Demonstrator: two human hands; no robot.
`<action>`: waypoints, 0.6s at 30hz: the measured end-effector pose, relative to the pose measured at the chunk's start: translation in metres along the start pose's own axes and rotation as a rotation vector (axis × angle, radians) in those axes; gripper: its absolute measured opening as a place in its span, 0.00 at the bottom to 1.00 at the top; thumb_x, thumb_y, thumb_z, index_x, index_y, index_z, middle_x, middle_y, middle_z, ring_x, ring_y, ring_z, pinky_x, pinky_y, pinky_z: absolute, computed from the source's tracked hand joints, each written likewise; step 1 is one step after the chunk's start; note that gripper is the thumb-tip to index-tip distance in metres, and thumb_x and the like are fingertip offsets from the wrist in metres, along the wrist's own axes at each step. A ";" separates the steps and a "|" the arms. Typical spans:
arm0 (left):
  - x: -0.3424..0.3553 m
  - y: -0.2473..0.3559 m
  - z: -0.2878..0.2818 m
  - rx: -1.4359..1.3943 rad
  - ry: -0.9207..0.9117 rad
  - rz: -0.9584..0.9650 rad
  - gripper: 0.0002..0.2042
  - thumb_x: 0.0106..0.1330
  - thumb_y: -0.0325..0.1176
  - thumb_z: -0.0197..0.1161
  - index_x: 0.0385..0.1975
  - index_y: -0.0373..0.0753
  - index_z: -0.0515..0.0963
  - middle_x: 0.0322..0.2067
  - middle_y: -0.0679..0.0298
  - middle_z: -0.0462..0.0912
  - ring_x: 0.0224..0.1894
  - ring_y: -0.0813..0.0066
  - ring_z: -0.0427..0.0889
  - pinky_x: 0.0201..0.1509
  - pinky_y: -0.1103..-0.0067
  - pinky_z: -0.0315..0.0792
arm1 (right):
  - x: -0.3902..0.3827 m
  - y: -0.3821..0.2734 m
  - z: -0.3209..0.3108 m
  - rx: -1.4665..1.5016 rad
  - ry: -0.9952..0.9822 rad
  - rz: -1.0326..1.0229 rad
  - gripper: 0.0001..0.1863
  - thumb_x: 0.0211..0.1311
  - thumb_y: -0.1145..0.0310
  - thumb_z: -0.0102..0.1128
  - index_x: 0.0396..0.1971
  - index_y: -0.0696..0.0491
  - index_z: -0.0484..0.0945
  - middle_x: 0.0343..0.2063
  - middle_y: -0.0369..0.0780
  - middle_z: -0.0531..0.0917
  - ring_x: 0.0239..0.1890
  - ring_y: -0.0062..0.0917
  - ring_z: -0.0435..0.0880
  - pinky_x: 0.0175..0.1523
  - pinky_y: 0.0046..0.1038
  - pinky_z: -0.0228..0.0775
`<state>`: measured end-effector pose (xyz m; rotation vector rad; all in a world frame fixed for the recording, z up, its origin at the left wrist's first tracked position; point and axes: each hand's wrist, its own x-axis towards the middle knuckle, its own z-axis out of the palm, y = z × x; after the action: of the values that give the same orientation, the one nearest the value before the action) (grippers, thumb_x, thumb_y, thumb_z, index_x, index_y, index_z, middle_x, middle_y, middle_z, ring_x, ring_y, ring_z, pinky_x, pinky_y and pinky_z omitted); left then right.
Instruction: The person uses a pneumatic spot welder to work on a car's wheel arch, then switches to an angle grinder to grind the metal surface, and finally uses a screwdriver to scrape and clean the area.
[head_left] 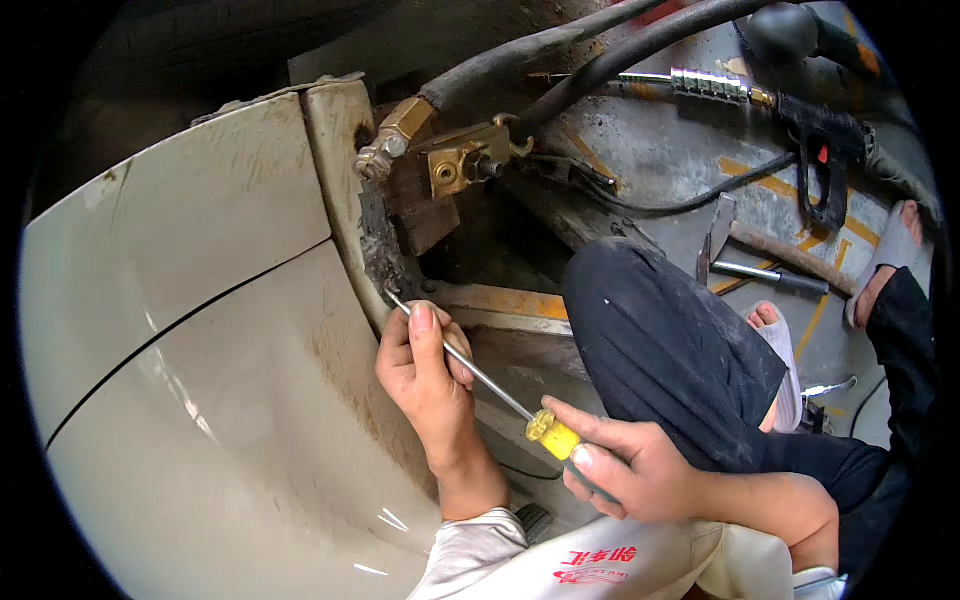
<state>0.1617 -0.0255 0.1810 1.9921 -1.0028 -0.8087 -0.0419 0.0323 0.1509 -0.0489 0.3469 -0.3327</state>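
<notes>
A long screwdriver [488, 381] with a metal shaft and a yellow and dark handle runs between both hands. My right hand [635, 462] is closed around its handle. Closer to the tip, my left hand [428, 365] pinches the shaft between thumb and fingers. The tip touches the dark, rough edge [378, 245] of a cream car body panel [230, 380], beside a vertical seam. Just above, a brass-coloured clamp [452, 170] and a brass hose fitting [405, 120] sit against that edge.
Thick black hoses [520, 60] cross the top. On the floor at right lie a black-handled spray-type gun [825, 150], a hammer [790, 252] and a dark-handled metal tool [770, 275]. My bent knee [660, 340] is close to the right hand. A painted beam [510, 302] lies behind the left hand.
</notes>
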 end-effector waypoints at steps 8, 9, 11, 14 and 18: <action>0.006 0.000 0.007 -0.049 0.035 -0.031 0.15 0.72 0.39 0.53 0.26 0.35 0.72 0.09 0.70 0.66 0.10 0.88 0.59 0.14 0.87 0.51 | -0.004 -0.017 0.014 0.389 -0.101 0.104 0.28 0.73 0.64 0.37 0.71 0.49 0.48 0.25 0.39 0.75 0.16 0.15 0.66 0.23 0.16 0.61; 0.007 0.002 0.006 -0.045 -0.003 -0.033 0.14 0.71 0.39 0.53 0.26 0.35 0.73 0.09 0.70 0.67 0.10 0.88 0.60 0.14 0.87 0.51 | -0.005 -0.018 0.013 0.460 -0.130 0.106 0.28 0.73 0.63 0.36 0.71 0.48 0.47 0.25 0.39 0.75 0.16 0.16 0.66 0.23 0.16 0.61; 0.007 -0.005 -0.001 -0.046 -0.034 -0.030 0.14 0.71 0.39 0.54 0.26 0.35 0.73 0.10 0.69 0.67 0.10 0.87 0.60 0.13 0.87 0.52 | -0.005 -0.014 0.016 0.254 -0.028 0.070 0.27 0.73 0.65 0.39 0.70 0.49 0.50 0.24 0.38 0.74 0.16 0.15 0.66 0.23 0.17 0.62; 0.002 -0.002 -0.002 -0.029 -0.013 -0.038 0.12 0.71 0.36 0.53 0.27 0.36 0.71 0.07 0.71 0.63 0.08 0.86 0.56 0.12 0.85 0.49 | -0.010 -0.011 0.013 0.077 0.050 -0.006 0.26 0.71 0.69 0.46 0.68 0.51 0.58 0.23 0.34 0.76 0.16 0.14 0.68 0.24 0.17 0.64; 0.002 -0.004 0.001 -0.045 0.004 -0.011 0.12 0.71 0.35 0.52 0.27 0.35 0.70 0.08 0.71 0.64 0.08 0.86 0.56 0.12 0.84 0.50 | 0.000 -0.001 -0.002 -0.529 0.136 -0.450 0.28 0.68 0.70 0.51 0.67 0.55 0.58 0.29 0.39 0.81 0.20 0.19 0.75 0.31 0.22 0.71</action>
<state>0.1634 -0.0255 0.1765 1.9621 -0.9644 -0.8260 -0.0431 0.0314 0.1492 -0.6328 0.5532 -0.6840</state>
